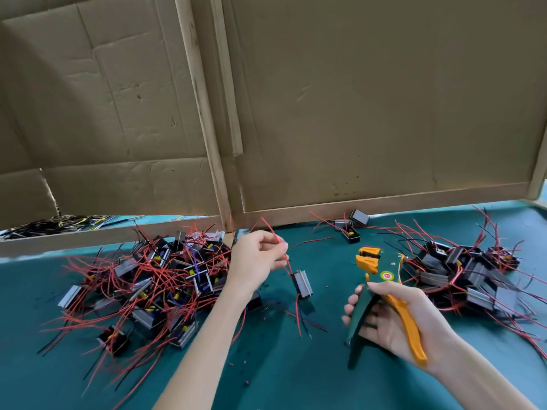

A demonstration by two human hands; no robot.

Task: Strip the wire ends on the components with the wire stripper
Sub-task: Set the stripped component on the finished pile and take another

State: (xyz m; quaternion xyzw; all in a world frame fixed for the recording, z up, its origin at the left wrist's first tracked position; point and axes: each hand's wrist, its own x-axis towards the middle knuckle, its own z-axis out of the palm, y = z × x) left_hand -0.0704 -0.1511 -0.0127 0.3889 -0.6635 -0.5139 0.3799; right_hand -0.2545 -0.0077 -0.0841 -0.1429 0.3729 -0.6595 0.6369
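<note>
My left hand (258, 261) pinches a red wire (276, 239) between thumb and fingers. A small black and silver component (302, 284) dangles from that wire just above the green table (296, 365), with more red and black leads trailing below it. My right hand (393, 318) grips the handles of the green and orange wire stripper (381, 288). Its orange jaws (368, 258) point up and away, to the right of the hanging component and apart from it.
A big pile of components with red wires (154, 285) lies at the left. A second pile (470, 276) lies at the right. Three loose components (350, 227) sit by the cardboard and wood partition (296, 113) at the back. Tiny insulation scraps dot the table.
</note>
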